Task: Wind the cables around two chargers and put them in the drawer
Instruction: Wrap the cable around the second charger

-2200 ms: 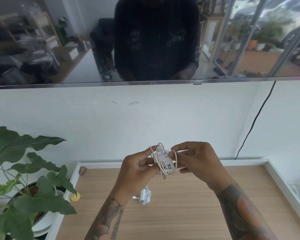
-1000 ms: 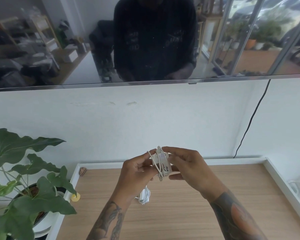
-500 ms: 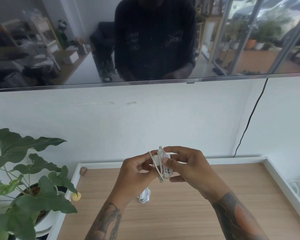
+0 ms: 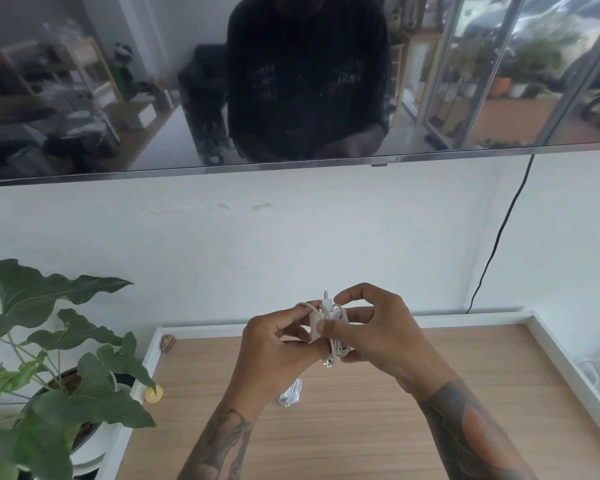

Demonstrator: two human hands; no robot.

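Observation:
A white charger (image 4: 315, 326) with its pale cable looped round it is held above the wooden top (image 4: 361, 427). My left hand (image 4: 274, 348) grips the charger's left side with thumb and fingers. From the right, my right hand (image 4: 371, 332) pinches the cable's plug end (image 4: 326, 301) at the top of the charger, its thumb pressed on the front. A second white charger (image 4: 291, 394), its cable wound round it, lies on the wood just below my left wrist. No drawer is in view.
A potted plant (image 4: 49, 368) with big leaves stands at the left edge. A small yellow object (image 4: 152, 394) and a brown shell-like piece (image 4: 168, 342) sit by the white rim (image 4: 465, 318). A black cable (image 4: 499, 244) runs down the wall under the wall screen (image 4: 291, 81).
The cable's loose loops have been drawn tighter round the charger. My right hand has shifted up to the plug end at the top. The charger on the wood has stayed put.

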